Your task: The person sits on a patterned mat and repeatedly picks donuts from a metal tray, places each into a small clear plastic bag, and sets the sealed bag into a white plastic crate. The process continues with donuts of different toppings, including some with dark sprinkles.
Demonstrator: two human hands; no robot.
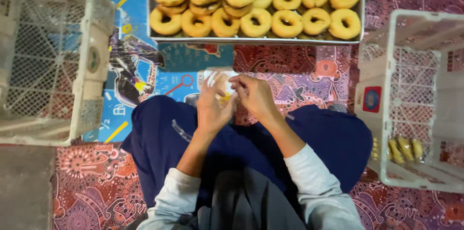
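Just above the lap, between both hands: small clear plastic bag [218, 76] with something yellow inside, pinched by left hand [212, 107] and right hand [253, 95], fingertips closed on its edges. Beyond it, metal tray [256, 40] crowded with golden ring donuts [256, 5]. White mesh crate [53, 61] at left; another white crate [411, 99] at right, holding bagged pieces [403, 150]. Beneath everything, patterned floor mat [96, 186].
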